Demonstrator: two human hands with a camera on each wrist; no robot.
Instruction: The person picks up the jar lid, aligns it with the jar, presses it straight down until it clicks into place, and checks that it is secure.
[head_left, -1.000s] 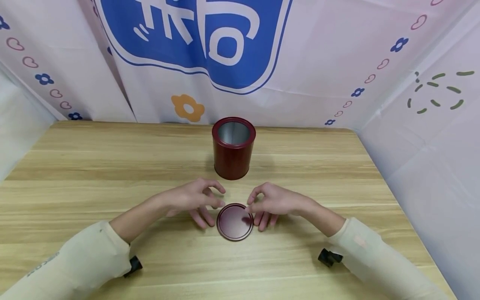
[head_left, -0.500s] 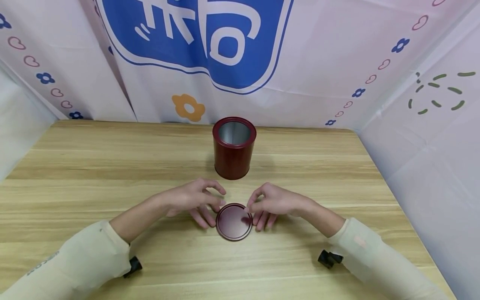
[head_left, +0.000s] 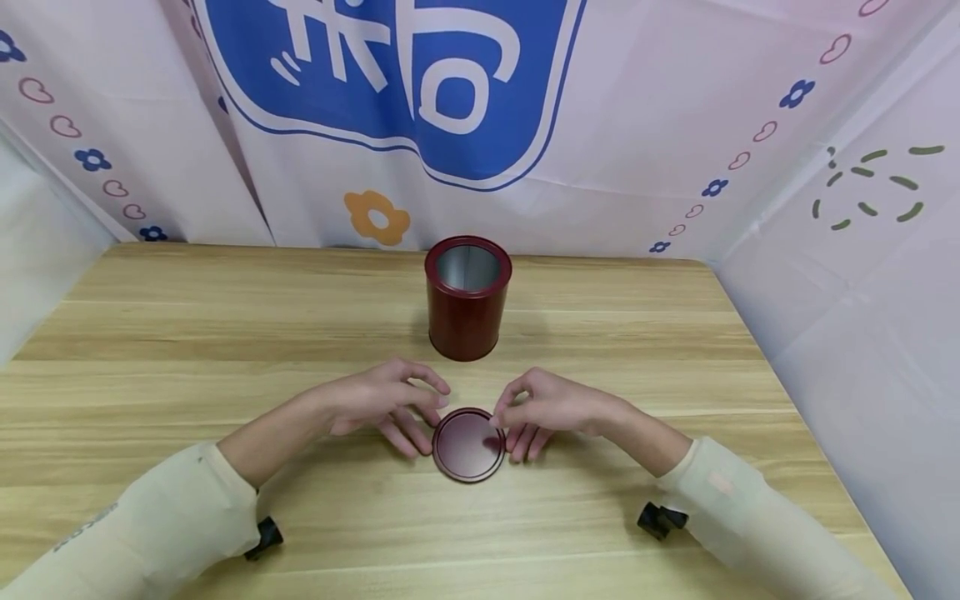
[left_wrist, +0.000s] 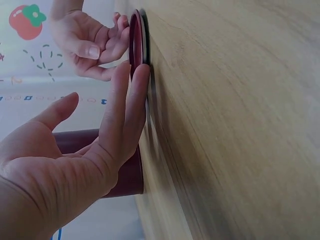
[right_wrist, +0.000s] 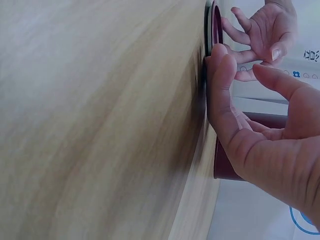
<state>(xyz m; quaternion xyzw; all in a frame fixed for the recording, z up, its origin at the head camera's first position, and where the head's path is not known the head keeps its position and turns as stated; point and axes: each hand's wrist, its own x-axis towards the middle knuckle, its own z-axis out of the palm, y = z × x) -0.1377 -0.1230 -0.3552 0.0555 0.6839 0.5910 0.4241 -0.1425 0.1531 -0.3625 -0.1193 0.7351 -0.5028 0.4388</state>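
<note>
A round dark red tin lid (head_left: 468, 445) lies flat on the table between both hands. My left hand (head_left: 386, 402) is at its left side, with the fingertips right at the rim and the thumb raised apart. From the other side, my right hand (head_left: 551, 406) has its lower fingertips at the lid's right edge; its thumb hangs over the top. In the left wrist view the fingers (left_wrist: 134, 97) are nearly straight and touch the lid's edge. The right wrist view has relaxed fingers (right_wrist: 220, 95) against the rim, the thumb apart.
Behind the hands an uncovered dark red tin (head_left: 467, 321) stands upright, its silvery inside showing. The wooden table (head_left: 225, 333) ends at a printed white cloth (head_left: 600, 192) at the back, with more cloth along the sides. Black wrist mounts (head_left: 660, 518) stick out below the sleeves.
The lid has shifted very slightly to the left, and the left fingertips now meet its rim where a small gap showed before. Both hands otherwise stay nearly still; the tin has not moved.
</note>
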